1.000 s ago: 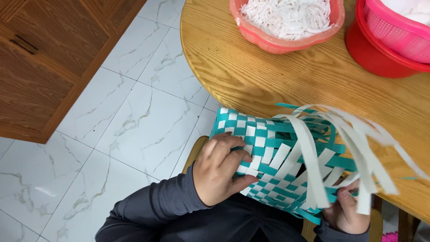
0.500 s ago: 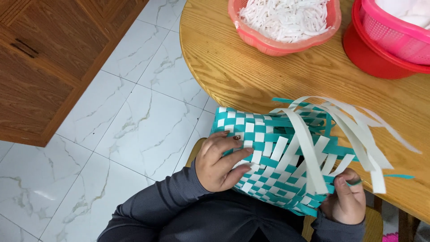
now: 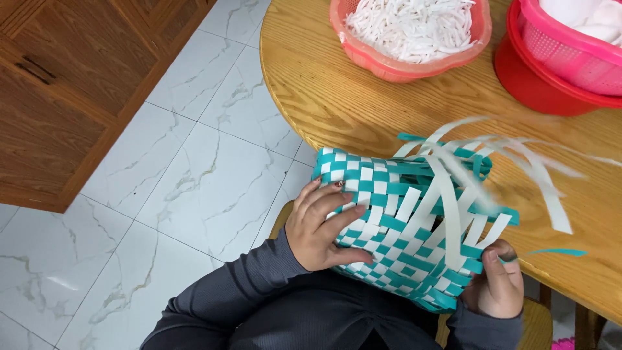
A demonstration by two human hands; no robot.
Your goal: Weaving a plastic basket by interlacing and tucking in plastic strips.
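A half-woven basket (image 3: 402,227) of teal and white strips sits in the person's lap at the desk's (image 3: 337,97) near edge, low and centre in view. Its woven wall faces up in a check pattern; loose white and teal strip ends (image 3: 492,162) fan out from its 2 o'clock side over the wood (they are blurred, so their exact lie is hard to tell).

The hands are apart, one at each side of the basket. The left hand (image 3: 321,227) lies at its 9 o'clock side, fingers spread flat on the weave and thumb pressed along the lower edge. The right hand (image 3: 495,282) is at its 4 o'clock corner, closed on the basket's edge, with a thin teal strip (image 3: 554,252) running out from the fingers toward 3 o'clock.

Farther out on the round wooden desk, at 12 o'clock, stands an orange-pink bowl (image 3: 395,61) filled with white shreds. At 1 o'clock, a pink strainer (image 3: 570,55) rests inside a red basin (image 3: 531,87). White marble floor tiles (image 3: 162,194) lie toward 9 o'clock, with a brown wooden cabinet (image 3: 71,78) at 10 o'clock. Dark grey sleeves (image 3: 227,304) cover both arms.
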